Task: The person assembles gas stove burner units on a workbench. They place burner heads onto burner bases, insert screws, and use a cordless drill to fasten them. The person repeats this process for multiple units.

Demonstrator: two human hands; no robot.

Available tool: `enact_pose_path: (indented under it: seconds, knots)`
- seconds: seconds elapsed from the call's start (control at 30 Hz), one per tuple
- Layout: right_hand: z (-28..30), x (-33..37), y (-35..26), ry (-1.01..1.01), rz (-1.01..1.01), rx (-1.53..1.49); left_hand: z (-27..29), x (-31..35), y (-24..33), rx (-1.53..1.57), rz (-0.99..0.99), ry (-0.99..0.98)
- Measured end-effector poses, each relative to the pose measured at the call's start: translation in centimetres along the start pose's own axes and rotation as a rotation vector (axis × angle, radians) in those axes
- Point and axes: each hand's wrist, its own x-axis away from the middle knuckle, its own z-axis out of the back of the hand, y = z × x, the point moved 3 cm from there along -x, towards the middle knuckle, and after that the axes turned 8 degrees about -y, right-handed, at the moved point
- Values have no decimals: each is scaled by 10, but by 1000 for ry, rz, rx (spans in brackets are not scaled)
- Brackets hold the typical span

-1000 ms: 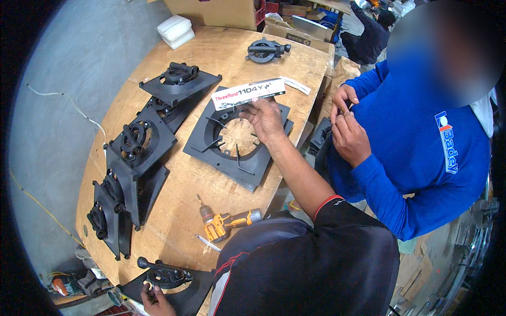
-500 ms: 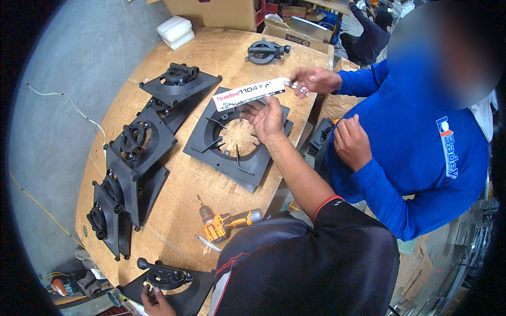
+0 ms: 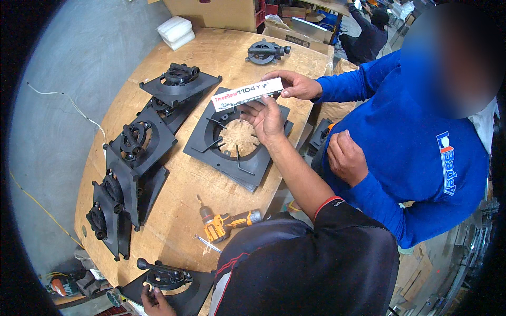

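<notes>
My right hand (image 3: 264, 118) holds a long white carton (image 3: 247, 94) with red and black print, over a black square plate with a round opening (image 3: 210, 154) and prongs. A co-worker's hand (image 3: 298, 85) has hold of the carton's far right end. My left hand (image 3: 155, 304) is low at the left, its visible fingers apart, on another black square plate (image 3: 196, 295). Its fingertips reach the black cast burner (image 3: 167, 276) lying there; part of the hand is cut off by the lower edge.
Along the table's left side lean several black plates with burners (image 3: 141, 142). A yellow cordless drill (image 3: 219, 224) lies near my body beside a thin metal rod (image 3: 207, 243). Farther back are a loose burner (image 3: 266, 51) and white foam blocks (image 3: 175, 32). The co-worker in blue (image 3: 390, 152) stands at right.
The co-worker's hand has moved left and closed on the carton's right end. The co-worker's body has shifted slightly. My hands have barely moved.
</notes>
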Motion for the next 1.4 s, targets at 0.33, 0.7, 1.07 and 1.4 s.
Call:
enact_pose_path:
  seconds: [0.33, 0.7, 1.07, 1.4]
  knots:
    - [-5, -6, -5, -11, 4, 11, 3, -4, 5, 50, 35, -30]
    - [-8, -12, -8, -121, 9, 14, 6, -8, 11, 5, 9, -27]
    - [-9, -13, -1, -198, 34, -10, 7, -10, 11, 7, 29, -31]
    - [-8, -12, 0, -136, -5, -23, 5, -10, 2, -9, -8, 1]
